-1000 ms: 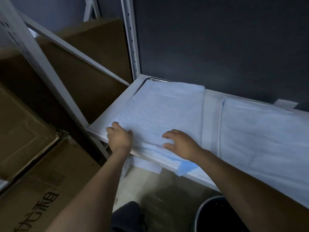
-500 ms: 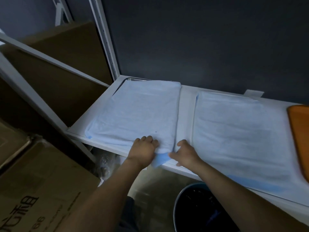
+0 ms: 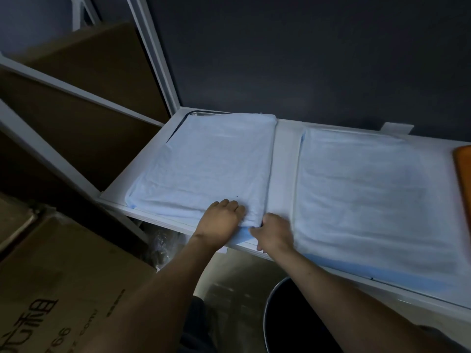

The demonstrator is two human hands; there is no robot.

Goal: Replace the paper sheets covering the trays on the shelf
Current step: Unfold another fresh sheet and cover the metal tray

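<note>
**Both hands at the near right corner of the left sheet**

A white shelf [image 3: 284, 159] runs left to right against a dark wall [image 3: 305, 59], with its upright post [image 3: 153, 54] at the far left. Left of it stand a tall cardboard panel [image 3: 89, 80] and, nearer, a printed cardboard box [image 3: 58, 289]. An orange board [image 3: 462, 179] shows at the right edge. Nothing lies between the person and the shelf's near edge.

The left sheet [image 3: 209, 169] is pale blue paper draped over a tray, and the right sheet [image 3: 369, 194] lies just beside it, a bare strip of shelf between them. The left hand [image 3: 221, 220] lies knuckles-up on the left sheet's near right corner, fingers bent onto the paper — whether they pinch it cannot be told. The right hand [image 3: 275, 234] pinches that same corner, thumb on the darker blue flap [image 3: 242, 236] folded at the shelf's edge.

A second ago the left hand was at the sheet's near left corner and the right hand at mid-edge, with the flap hanging loose below the shelf. Now both hands are together at the right corner, and only a short piece of flap shows.

Of the tray [image 3: 201, 113], only a metal rim at the far left corner is uncovered — its contents are hidden. A dark bin [image 3: 293, 322] stands below the shelf, its inside too dark to read.
</note>
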